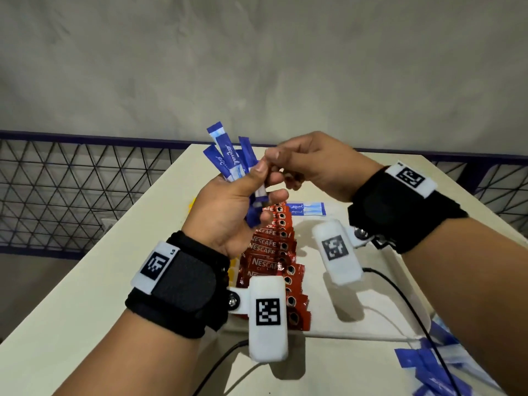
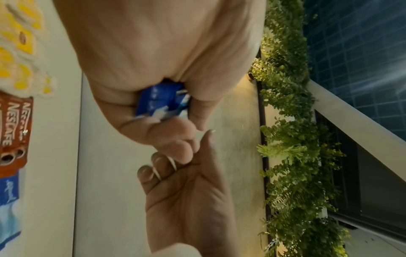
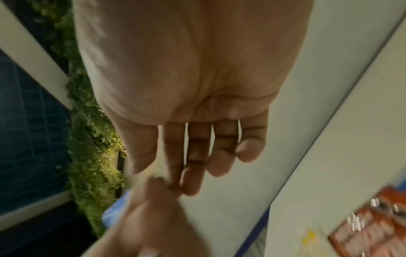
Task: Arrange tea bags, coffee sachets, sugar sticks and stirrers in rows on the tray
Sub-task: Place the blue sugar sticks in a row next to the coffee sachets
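A fan of blue sugar sticks point(image 1: 228, 158) is being gripped by the left hand point(image 1: 228, 212) above the bench point(image 1: 85, 281). One stick is being pinched by the right hand point(image 1: 311, 167) fingers point(image 1: 271, 154). Coffee sachets point(image 1: 271, 252) are lying in a row below.

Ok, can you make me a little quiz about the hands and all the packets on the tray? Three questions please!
1. True or false: the left hand holds a bunch of blue sugar sticks.
2. What colour are the coffee sachets lying in a row on the tray? A) green B) red C) black
3. Fill in: two blue sugar sticks already lie side by side at the far end of the ____ sachet row.

Key
1. True. The sticks fan out above its fingers, and the right hand reaches in to the bunch.
2. B, red.
3. Coffee.
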{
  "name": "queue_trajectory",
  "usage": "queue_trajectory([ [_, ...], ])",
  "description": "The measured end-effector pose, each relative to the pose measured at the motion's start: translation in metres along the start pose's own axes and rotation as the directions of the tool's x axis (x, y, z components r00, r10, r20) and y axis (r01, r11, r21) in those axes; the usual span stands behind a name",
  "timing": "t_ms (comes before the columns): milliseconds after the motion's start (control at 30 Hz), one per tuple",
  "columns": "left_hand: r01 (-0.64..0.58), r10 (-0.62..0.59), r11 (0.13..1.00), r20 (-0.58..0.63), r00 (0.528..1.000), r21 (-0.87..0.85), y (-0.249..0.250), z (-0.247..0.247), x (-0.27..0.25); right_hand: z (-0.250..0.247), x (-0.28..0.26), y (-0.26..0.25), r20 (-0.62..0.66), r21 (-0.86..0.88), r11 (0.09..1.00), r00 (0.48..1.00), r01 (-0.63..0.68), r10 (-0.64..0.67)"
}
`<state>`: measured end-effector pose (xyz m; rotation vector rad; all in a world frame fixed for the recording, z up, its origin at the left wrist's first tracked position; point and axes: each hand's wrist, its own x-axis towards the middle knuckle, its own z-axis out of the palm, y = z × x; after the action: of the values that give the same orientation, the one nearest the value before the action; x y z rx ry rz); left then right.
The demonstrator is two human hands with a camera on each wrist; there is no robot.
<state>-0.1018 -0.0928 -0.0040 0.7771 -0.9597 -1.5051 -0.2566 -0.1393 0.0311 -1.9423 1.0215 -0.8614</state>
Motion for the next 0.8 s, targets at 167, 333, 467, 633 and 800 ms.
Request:
queue_trajectory([
  [167,-0.017,0.016,1.0,0.052,0.999,0.023,0.0,0.003,-0.005,0.003,-0.006,0.001,-0.071,0.129,0.992,0.997,0.002,0.007],
  [333,-0.03,0.024,0.997,0.089,0.996,0.067,-0.002,0.009,-0.007,-0.001,-0.01,-0.012,-0.098,0.128,0.992,0.995,0.014,-0.001],
  [467,-0.071,0.068,0.989,0.026,0.997,0.129,-0.003,0.008,-0.006,-0.003,-0.01,-0.017,-0.198,0.066,0.998,0.98,0.01,0.004],
  [633,-0.27,0.32,0.842,-0.029,0.947,0.467,-0.005,0.007,-0.003,0.008,-0.013,-0.017,-0.293,0.078,0.997,0.956,0.018,0.006],
  [800,-0.16,0.191,0.962,-0.126,0.973,0.221,-0.003,0.011,-0.003,0.004,-0.019,-0.012,-0.322,0.198,0.973,0.945,0.12,-0.051],
])
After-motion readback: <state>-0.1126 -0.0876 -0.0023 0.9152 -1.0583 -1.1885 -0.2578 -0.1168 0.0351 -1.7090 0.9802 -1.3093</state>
